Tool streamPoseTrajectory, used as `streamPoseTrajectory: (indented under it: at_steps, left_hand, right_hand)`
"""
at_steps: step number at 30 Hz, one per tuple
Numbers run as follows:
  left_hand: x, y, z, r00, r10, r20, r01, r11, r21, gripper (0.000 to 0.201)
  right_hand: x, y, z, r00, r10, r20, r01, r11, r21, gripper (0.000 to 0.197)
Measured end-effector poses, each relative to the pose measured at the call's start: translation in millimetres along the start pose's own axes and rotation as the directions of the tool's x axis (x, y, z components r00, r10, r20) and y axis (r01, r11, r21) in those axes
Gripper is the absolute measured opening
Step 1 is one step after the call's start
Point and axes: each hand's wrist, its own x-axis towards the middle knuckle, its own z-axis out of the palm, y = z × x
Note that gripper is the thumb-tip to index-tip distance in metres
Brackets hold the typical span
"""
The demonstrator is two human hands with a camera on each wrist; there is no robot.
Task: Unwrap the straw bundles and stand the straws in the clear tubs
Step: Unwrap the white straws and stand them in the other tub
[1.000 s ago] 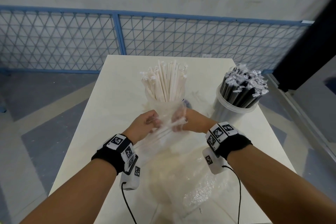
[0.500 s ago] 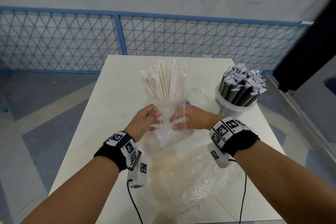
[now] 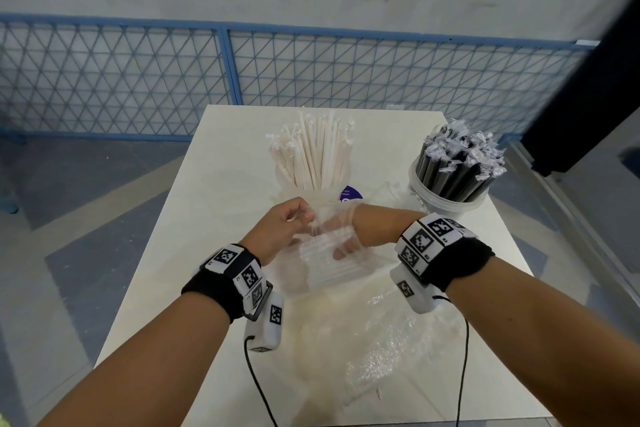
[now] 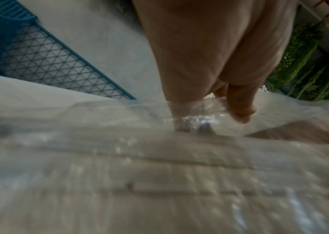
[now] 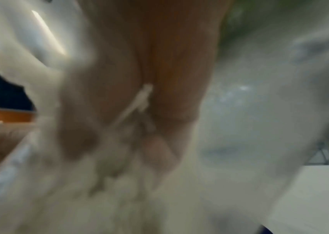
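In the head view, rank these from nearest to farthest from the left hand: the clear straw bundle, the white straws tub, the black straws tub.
1. clear straw bundle: held between the left hand and the right hand.
2. white straws tub: just behind the hands, centre.
3. black straws tub: far right of the table.

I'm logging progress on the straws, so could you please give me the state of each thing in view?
left hand: pinching the clear wrapper
right hand: inside the wrapper, around the straws
straw bundle: still partly wrapped, held above the table
white straws: standing in their tub
black straws: standing in their tub
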Motion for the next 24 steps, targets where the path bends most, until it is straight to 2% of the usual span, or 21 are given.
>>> streamPoseTrajectory:
  at_steps: [6,9,10,12,13,15,19,21,22,24]
  left_hand:
    - [-8,0,-19,0.995,-0.060,0.073,0.053,0.994,0.093,0.026]
    - [-10,0,-22,0.989,-0.051,0.135,0.021,0.977,0.212,0.015]
    - [-10,1,-21,0.983,-0.071,0.167,0.021,0.960,0.280,0.020]
    - [-8,1,-15,0.976,-0.082,0.203,-0.014,0.903,0.430,0.053]
    - [-6,1,-12,0.980,-0.057,0.192,-0.041,0.881,0.471,0.059]
    - [-5,-1,-9,0.989,-0.004,0.149,-0.069,0.874,0.482,0.050]
    - [-4,-4,-14,0.985,-0.022,0.169,-0.060,0.883,0.465,0.036]
    - [-3,-4,-18,0.989,-0.031,0.147,-0.037,0.897,0.440,0.031]
    - [-2,-4,-18,0.991,-0.028,0.129,-0.029,0.908,0.418,0.029]
    - [0,-4,-19,0.995,-0.021,0.093,-0.015,0.928,0.372,0.027]
  right_hand:
    - [-12,10,-19,0.993,-0.046,-0.109,0.067,0.978,0.199,0.025]
    - [-22,14,-34,0.991,-0.028,-0.128,0.062,0.961,0.270,0.025]
    - [-24,14,-38,0.991,-0.024,-0.129,0.060,0.958,0.279,0.026]
    - [-25,11,-42,0.991,-0.032,-0.131,0.068,0.957,0.282,0.031]
    - [-25,9,-44,0.989,-0.031,-0.142,0.071,0.957,0.283,0.031]
    - [-28,6,-49,0.983,-0.014,-0.184,0.072,0.947,0.312,0.033]
    - [-38,14,-56,0.957,0.009,-0.290,0.112,0.910,0.399,0.031]
    - [-39,18,-51,0.909,0.021,-0.416,0.208,0.843,0.497,0.030]
    - [-36,19,-46,0.872,0.034,-0.489,0.291,0.766,0.573,0.033]
    - [-28,18,-33,0.813,0.095,-0.574,0.441,0.544,0.714,0.044]
